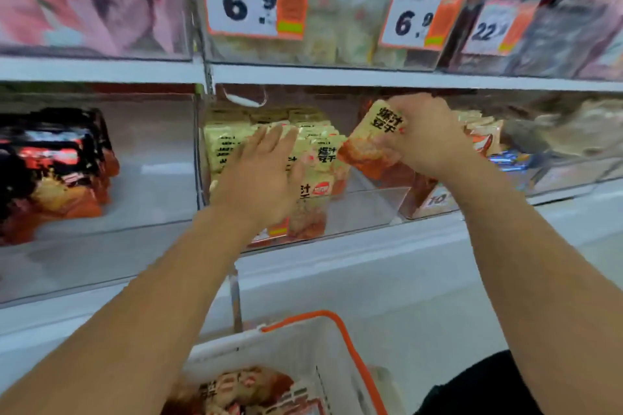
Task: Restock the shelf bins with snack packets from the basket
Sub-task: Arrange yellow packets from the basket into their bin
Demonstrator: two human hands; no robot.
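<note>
The right hand (426,136) is gripping a cream-and-orange snack packet (374,138), fingers curled round it, above the clear plastic shelf bin (364,209); the left hand (261,175), fingers straight and together, is pressing the bin's stacked packets (317,148) back; next the packet likely needs slotting beside them; below the bin a white orange-handled basket (333,340) is holding more; white shelving is surrounding it.

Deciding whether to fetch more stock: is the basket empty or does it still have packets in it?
Not empty. The basket holds several snack packets, piled at its visible bottom; its lower part is cut off by the frame, so the full count cannot be told.
</note>
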